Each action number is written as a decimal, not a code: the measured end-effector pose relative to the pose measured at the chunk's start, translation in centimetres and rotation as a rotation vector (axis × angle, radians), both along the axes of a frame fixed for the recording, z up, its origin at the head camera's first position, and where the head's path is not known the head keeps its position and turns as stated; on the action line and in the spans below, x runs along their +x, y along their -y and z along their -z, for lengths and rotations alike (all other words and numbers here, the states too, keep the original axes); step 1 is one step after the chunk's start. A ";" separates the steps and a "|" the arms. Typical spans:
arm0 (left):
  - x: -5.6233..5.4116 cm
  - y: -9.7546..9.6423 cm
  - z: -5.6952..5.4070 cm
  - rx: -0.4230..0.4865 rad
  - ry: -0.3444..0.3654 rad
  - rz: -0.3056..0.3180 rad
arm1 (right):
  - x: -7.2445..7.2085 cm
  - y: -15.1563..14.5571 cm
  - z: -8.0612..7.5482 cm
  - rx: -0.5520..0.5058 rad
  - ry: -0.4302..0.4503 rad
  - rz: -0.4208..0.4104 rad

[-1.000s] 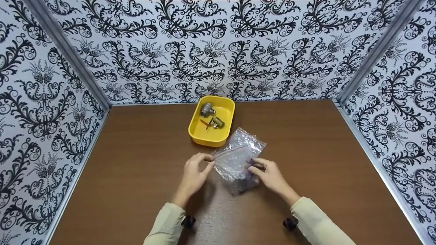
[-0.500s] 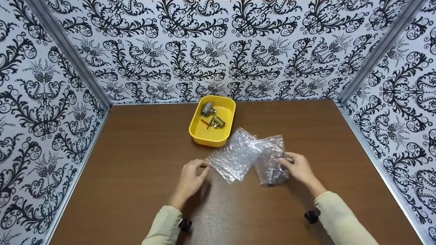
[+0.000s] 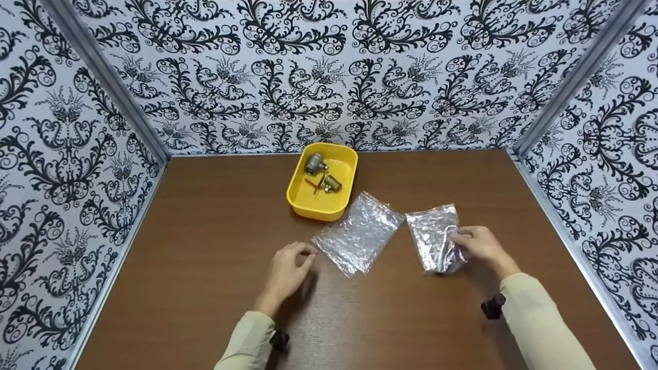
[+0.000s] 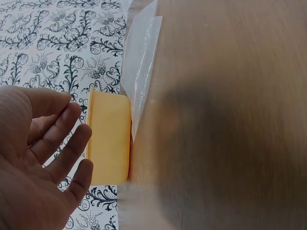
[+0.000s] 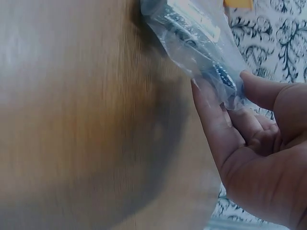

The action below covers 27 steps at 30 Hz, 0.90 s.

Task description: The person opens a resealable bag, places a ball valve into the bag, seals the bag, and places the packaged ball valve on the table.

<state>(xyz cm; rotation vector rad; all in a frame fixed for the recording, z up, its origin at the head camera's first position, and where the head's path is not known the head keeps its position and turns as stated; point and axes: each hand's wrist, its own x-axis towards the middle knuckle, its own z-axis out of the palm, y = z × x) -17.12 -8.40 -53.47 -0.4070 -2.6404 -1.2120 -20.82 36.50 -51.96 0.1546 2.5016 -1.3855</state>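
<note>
Plastic bag [image 3: 431, 235], edge pinched by right hand [image 3: 483, 244], clears yellow tray [image 3: 314, 213].

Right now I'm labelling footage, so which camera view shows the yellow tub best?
The head view: it shows the yellow tub from above, whole rim and the metal fittings inside. The left wrist view gives only an outer side, contents hidden; the right wrist view, apparently just a sliver at the frame's top edge.
</note>
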 end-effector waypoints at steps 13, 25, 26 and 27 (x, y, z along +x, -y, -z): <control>0.0 0.0 0.6 -0.029 0.009 -0.003 | -2.1 -3.0 -0.2 -0.073 0.127 0.071; 0.2 0.0 0.9 -0.043 0.045 -0.009 | -2.5 -4.0 0.1 -0.021 0.177 0.112; 0.2 0.0 0.8 -0.041 0.048 -0.007 | -2.6 -4.0 0.2 -0.022 0.174 0.115; 0.2 0.0 0.8 -0.043 0.050 -0.006 | -2.6 -4.0 0.3 -0.024 0.170 0.121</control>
